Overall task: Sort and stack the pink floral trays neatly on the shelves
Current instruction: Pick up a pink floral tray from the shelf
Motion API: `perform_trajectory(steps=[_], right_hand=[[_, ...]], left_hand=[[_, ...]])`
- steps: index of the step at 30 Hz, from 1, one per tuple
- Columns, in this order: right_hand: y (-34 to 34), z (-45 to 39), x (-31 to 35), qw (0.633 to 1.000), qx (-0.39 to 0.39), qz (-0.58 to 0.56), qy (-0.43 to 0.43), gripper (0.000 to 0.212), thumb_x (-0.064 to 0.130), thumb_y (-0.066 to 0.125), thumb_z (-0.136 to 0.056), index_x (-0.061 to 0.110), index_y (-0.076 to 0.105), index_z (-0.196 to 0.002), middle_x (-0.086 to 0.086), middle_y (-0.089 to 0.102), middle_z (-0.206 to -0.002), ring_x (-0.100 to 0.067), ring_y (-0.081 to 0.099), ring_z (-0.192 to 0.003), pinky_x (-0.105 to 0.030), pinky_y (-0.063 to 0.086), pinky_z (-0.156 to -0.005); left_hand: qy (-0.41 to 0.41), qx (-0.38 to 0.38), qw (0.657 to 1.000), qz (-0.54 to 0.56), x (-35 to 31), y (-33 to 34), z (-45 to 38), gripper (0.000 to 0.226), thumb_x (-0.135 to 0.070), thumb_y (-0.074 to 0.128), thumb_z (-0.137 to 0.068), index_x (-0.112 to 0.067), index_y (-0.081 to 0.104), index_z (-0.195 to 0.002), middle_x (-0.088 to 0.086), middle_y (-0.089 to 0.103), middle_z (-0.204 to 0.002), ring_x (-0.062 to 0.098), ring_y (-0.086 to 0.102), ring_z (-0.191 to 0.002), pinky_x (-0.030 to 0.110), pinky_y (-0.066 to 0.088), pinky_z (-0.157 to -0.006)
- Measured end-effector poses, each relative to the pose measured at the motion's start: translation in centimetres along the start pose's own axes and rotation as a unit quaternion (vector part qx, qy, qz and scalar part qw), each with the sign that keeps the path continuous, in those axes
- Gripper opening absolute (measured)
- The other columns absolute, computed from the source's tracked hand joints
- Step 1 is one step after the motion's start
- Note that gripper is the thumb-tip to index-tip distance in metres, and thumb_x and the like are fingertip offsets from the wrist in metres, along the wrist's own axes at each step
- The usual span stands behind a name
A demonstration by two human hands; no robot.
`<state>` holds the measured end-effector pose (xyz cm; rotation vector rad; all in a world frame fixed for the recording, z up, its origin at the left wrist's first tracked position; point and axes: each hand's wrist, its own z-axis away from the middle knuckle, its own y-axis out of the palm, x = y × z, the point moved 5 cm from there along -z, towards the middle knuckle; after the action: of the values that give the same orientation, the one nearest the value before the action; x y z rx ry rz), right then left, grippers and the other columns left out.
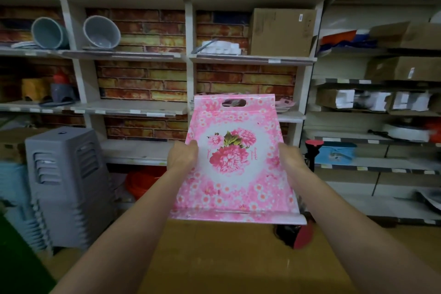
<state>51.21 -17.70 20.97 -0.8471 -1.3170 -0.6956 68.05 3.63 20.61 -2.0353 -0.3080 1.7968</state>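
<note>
A pink floral tray [235, 174] with a cut-out handle at its far end is held out in front of me, tilted up toward the shelves. My left hand [182, 155] grips its left edge and my right hand [290, 157] grips its right edge. Behind the tray's far end, more pink floral trays [285, 104] lie on the shelf [291, 116], mostly hidden by the one I hold.
A stack of grey plastic stools [66, 181] stands at the left. Grey basins [101, 32] and a cardboard box [282, 32] sit on upper shelves. A brown cardboard surface [214, 258] lies below my arms. A red and black object [312, 150] stands at the right.
</note>
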Motion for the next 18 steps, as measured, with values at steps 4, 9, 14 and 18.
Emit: perform_trajectory(steps=[4, 9, 14, 18], right_hand=[[2.6, -3.5, -1.6, 1.000, 0.016, 0.011, 0.008, 0.033, 0.021, 0.034, -0.097, 0.004, 0.053, -0.117, -0.016, 0.060, -0.095, -0.027, 0.055, -0.074, -0.033, 0.043, -0.062], [5.0, -7.1, -1.7, 0.999, 0.026, 0.006, 0.042, 0.024, 0.022, 0.034, -0.098, 0.005, 0.047, -0.109, -0.010, 0.050, -0.090, -0.022, 0.048, -0.071, -0.028, 0.037, -0.055], [8.0, -11.0, 1.3, 0.999, 0.023, 0.039, 0.016, 0.038, 0.024, 0.034, -0.095, 0.001, 0.054, -0.118, -0.017, 0.060, -0.114, -0.035, 0.059, -0.104, -0.047, 0.048, -0.099], [10.0, -13.6, 2.4, 0.999, 0.009, 0.051, 0.004, 0.043, 0.025, 0.034, -0.095, -0.004, 0.055, -0.119, -0.023, 0.060, -0.119, -0.038, 0.058, -0.108, -0.049, 0.046, -0.100]], left_hand=[[-0.015, 0.003, 1.000, -0.012, 1.7, 1.3, -2.8, 0.057, -0.039, 0.045, -0.090, 0.007, 0.053, -0.122, 0.028, 0.060, -0.118, 0.041, 0.061, -0.103, 0.036, 0.046, -0.067], [-0.018, 0.003, 1.000, -0.021, 1.5, 2.9, -7.6, 0.056, -0.042, 0.044, -0.091, 0.004, 0.054, -0.122, 0.023, 0.061, -0.118, 0.037, 0.060, -0.103, 0.035, 0.044, -0.071], [0.001, 0.011, 1.000, -0.005, -0.3, 3.3, -13.1, 0.053, -0.038, 0.046, -0.089, 0.003, 0.053, -0.123, 0.022, 0.062, -0.118, 0.038, 0.060, -0.105, 0.038, 0.048, -0.080], [0.008, 0.011, 1.000, -0.001, -1.0, 4.3, -17.0, 0.054, -0.036, 0.046, -0.091, 0.002, 0.043, -0.130, 0.020, 0.057, -0.122, 0.038, 0.056, -0.110, 0.040, 0.047, -0.088]])
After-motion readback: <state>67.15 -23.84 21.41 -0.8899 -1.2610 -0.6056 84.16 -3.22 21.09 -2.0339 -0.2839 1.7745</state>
